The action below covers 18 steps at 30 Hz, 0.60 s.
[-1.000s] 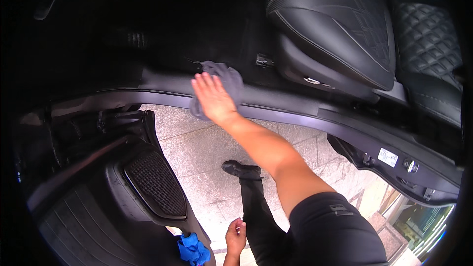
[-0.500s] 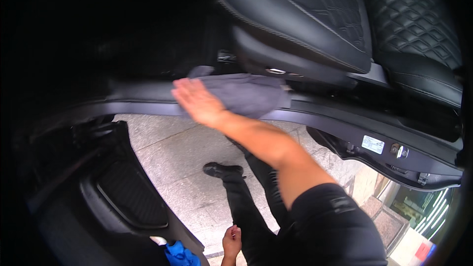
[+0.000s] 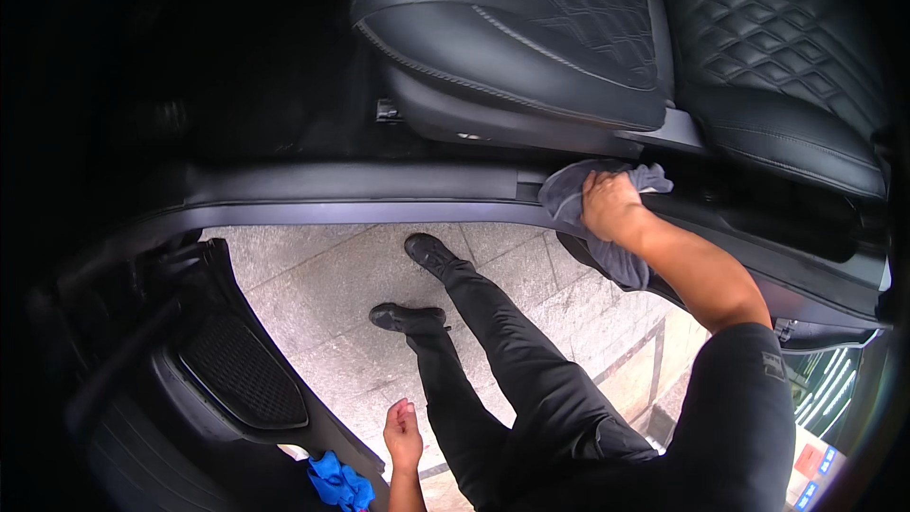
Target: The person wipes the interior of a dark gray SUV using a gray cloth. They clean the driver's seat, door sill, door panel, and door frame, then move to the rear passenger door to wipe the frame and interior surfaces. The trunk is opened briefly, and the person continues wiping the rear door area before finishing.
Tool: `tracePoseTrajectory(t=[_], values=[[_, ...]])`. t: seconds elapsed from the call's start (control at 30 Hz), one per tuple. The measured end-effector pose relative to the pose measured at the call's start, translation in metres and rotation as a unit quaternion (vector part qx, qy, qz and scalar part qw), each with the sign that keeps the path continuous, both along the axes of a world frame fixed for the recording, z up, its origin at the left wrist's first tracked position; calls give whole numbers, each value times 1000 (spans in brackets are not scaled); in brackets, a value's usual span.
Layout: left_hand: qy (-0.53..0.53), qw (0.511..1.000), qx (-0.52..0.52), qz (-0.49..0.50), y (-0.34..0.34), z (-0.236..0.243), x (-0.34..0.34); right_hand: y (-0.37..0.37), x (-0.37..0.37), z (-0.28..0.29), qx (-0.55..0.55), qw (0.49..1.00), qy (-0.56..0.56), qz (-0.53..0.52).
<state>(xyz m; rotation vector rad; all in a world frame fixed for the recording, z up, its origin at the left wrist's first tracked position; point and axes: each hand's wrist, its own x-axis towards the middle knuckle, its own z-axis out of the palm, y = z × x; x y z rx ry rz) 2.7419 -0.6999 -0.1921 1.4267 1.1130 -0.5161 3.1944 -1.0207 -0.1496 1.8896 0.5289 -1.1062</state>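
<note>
The fisheye head camera, left of a side-by-side pair, looks steeply down from above, facing across the door sill [image 3: 351,183] toward the quilted black car seat [image 3: 531,47], which fills much of the top at fairly close range. Its wide sweep also takes in the open door panel [image 3: 128,446] at lower left, black trousers [image 3: 512,337] and, farther down, stone paving [image 3: 322,275]. Straight edges bow near the dark rim.

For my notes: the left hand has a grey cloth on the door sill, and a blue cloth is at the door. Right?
Not the left hand: the head view shows the right hand on the grey cloth; the rest stands.
</note>
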Motion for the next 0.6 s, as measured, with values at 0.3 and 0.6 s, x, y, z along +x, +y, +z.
tracePoseTrajectory(t=[0.3, 0.6], values=[[69, 994, -84, 22, -17, -18, -46, 90, -70, -84, 455, 509, -180, -708], [57, 997, -54, 8, 34, 8, -7, 84, -6, -31, 633, -257, -194, -704]])
